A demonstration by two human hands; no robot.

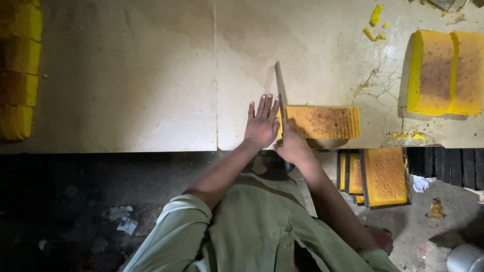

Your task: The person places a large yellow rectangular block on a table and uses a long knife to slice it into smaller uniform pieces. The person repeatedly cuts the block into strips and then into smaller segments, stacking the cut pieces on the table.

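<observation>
Nearest to us, our green shirt (262,226) is filling the bottom of the view, with both sleeves rolled up and both forearms reaching forward to the pale stone counter (126,75). We are laying our left hand (262,123) flat and open on the counter, fingers stretched and close together, and it is touching the left end of a yellow sponge cake loaf (322,122) that is lying near the front edge. We are closing our right hand (292,146) around the dark handle of a long knife (280,95); its thin blade is standing on edge between the left hand and the loaf, pointing away from us. Fine parallel cuts are showing along the right part of the loaf, whose browned top is facing up. Farther right on the counter, a bigger block of yellow cake (443,73) is resting, well apart from our hands, and some yellow crumbs (375,22) are lying behind it near the back. At the left edge, a row of yellow cake pieces (17,70) is running along the counter. Below the counter on the right, dark trays with cake slabs (383,176) are standing, and paper scraps (121,219) are lying on the dark floor at the left.
</observation>
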